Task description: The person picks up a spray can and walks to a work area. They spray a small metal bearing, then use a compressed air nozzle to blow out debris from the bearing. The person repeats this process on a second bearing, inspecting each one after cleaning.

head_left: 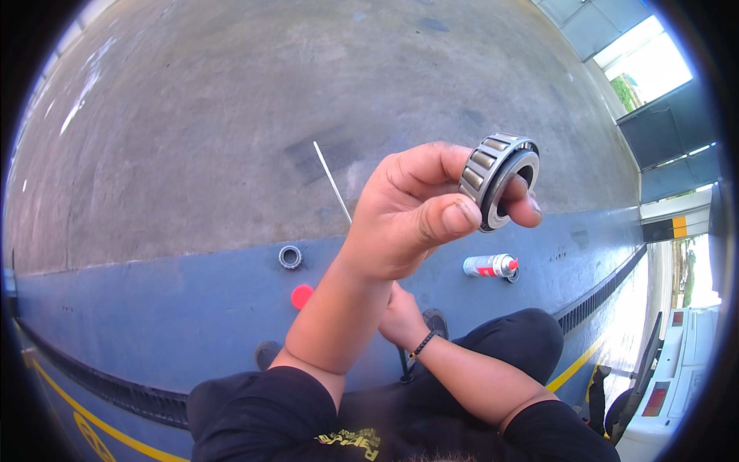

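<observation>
My left hand is raised in front of me, closed on a tapered roller bearing. Its thumb presses the near side, and a fingertip shows through the bore. The bearing is tilted, with its steel rollers and cage facing partly toward me. Lower down, my right hand sits behind the left forearm, a beaded bracelet on its wrist; its fingers are mostly hidden. Below that hand a thin dark upright piece shows, and I cannot tell whether the hand touches it.
On the blue floor band lie another roller bearing, a red cap and a spray can on its side, partly covering a dark ring. A white stick lies farther out. A drain grate and white vehicle are right.
</observation>
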`<move>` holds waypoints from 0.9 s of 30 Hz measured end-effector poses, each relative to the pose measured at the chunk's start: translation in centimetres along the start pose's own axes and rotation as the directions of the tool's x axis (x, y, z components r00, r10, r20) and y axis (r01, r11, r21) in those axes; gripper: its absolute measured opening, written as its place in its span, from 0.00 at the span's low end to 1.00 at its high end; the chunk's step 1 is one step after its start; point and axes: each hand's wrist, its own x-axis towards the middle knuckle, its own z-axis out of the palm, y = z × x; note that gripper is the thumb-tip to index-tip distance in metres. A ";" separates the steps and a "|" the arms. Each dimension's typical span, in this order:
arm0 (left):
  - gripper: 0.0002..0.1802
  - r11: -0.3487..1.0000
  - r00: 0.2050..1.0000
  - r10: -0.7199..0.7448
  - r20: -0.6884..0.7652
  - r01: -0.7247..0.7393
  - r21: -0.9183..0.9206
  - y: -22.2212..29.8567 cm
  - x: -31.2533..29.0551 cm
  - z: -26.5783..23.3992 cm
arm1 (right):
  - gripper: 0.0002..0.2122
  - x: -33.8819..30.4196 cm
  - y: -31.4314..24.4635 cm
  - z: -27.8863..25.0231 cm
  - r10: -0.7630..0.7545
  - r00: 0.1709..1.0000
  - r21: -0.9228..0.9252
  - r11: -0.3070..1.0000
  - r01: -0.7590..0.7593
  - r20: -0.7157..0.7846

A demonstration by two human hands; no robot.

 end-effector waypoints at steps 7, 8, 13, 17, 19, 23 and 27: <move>0.22 0.999 0.999 0.007 0.031 -0.006 -0.036 0.1 -0.2 0.3 | 0.19 0.2 -1.0 0.0 0.023 0.998 -0.002 1.000 -0.023 0.053; 0.22 0.999 1.000 0.010 0.029 -0.009 -0.031 0.1 -0.1 0.8 | 0.19 0.1 -1.0 -0.2 0.034 0.997 -0.008 0.999 -0.033 0.064; 0.20 0.963 0.999 -0.033 -0.026 0.039 0.266 0.3 0.3 1.6 | 0.18 0.9 1.4 0.5 -0.083 0.995 0.051 0.995 0.080 0.062; 0.20 0.850 0.999 -0.045 -0.005 0.041 0.525 0.3 0.2 1.7 | 0.18 1.1 3.3 0.7 -0.167 0.983 -0.064 0.983 0.172 0.082; 0.21 0.750 0.999 -0.024 0.043 -0.010 0.661 0.3 0.2 1.5 | 0.19 1.1 3.5 0.7 -0.180 0.978 -0.165 0.967 0.196 0.109; 0.23 0.560 0.995 0.089 0.053 -0.094 0.823 -0.2 0.7 -1.9 | 0.19 0.8 1.7 0.9 0.056 0.997 0.176 0.983 -0.044 -0.061; 0.30 0.572 0.890 0.119 -0.440 0.301 0.763 1.8 0.9 -9.2 | 0.19 0.8 1.2 -0.4 0.142 0.985 0.188 0.975 -0.122 -0.100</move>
